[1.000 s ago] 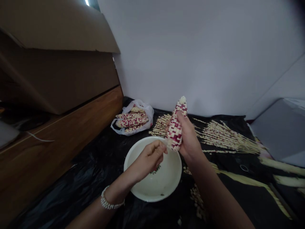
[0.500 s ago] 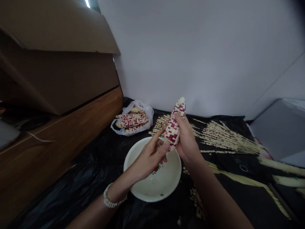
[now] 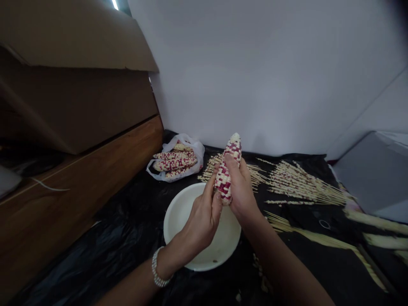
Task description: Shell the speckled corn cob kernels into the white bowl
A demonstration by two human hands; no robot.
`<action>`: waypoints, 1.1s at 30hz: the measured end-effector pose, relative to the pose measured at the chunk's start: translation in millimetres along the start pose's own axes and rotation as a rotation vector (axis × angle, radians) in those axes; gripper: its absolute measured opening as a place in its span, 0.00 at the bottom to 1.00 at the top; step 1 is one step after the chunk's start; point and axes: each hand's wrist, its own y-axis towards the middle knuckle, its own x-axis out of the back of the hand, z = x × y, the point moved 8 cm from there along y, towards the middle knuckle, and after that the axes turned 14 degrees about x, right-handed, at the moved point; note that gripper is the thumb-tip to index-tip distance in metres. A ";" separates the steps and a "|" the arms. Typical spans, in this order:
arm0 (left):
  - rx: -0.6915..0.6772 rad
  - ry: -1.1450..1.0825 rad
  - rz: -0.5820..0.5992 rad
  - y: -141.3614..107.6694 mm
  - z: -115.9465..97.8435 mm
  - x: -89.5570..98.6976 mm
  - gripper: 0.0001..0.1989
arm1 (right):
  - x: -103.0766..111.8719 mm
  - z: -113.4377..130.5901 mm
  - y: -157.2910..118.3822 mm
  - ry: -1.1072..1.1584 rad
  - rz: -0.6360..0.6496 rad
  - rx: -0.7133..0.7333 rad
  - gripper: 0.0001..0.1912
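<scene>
An ear of corn (image 3: 225, 185) with cream and dark red kernels is held tilted above a white bowl (image 3: 208, 265). My right hand (image 3: 241, 191) wraps around its right side, thumb lying along the front. My left hand (image 3: 204, 212) grips the lower left side, its fingers partly behind the cob and its thumb by the base. Both hands are closed on the same ear. A beaded bracelet (image 3: 157, 267) circles my left wrist. Part of the bowl's inside is hidden by my left hand.
More ears of corn (image 3: 175, 163) lie in a white plastic bag (image 3: 198, 148). Kernel-threaded sticks (image 3: 293, 180) and bare sticks (image 3: 277, 222) lie on black plastic sheeting (image 3: 127, 238). A cardboard box (image 3: 105, 102) stands left, a white wall (image 3: 255, 76) behind.
The ear of corn has moved slightly left and down with both hands. My left hand has closed in around its lower side, and the red and green bit in the bowl is now hidden.
</scene>
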 end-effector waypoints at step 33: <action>0.415 -0.713 0.239 7.3 20.0 -16.6 0.22 | -18.3 -1.2 -3.2 0.369 0.045 -0.327 0.15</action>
